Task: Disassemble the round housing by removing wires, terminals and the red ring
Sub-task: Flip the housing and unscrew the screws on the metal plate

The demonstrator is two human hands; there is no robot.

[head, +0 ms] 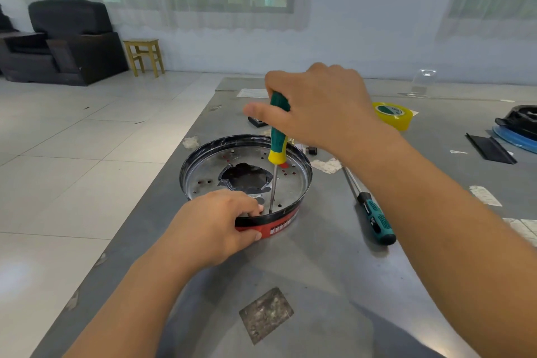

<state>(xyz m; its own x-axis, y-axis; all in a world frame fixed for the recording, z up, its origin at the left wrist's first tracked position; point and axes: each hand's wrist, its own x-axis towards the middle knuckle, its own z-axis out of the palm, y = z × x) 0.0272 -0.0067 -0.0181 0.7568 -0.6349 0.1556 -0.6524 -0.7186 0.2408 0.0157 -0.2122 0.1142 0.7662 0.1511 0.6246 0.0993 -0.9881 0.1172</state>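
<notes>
The round housing [203, 166] lies on the grey table, a black rim around a perforated metal plate with a ragged dark hole in the middle. A red ring [280, 221] with a white label wraps its near side. My left hand [215, 221] grips the near rim, thumb against the red ring and fingers over the edge. My right hand [316, 107] holds a green and yellow screwdriver [277, 142] upright, its tip down inside the housing close to the near rim. No wires or terminals are visible.
A second green-handled screwdriver [374, 215] lies on the table [319, 270] to the right of the housing. Farther back are a yellow tape roll [393, 115], small dark parts and black and blue pieces [517, 131] at the right edge. The table's left edge drops to tiled floor.
</notes>
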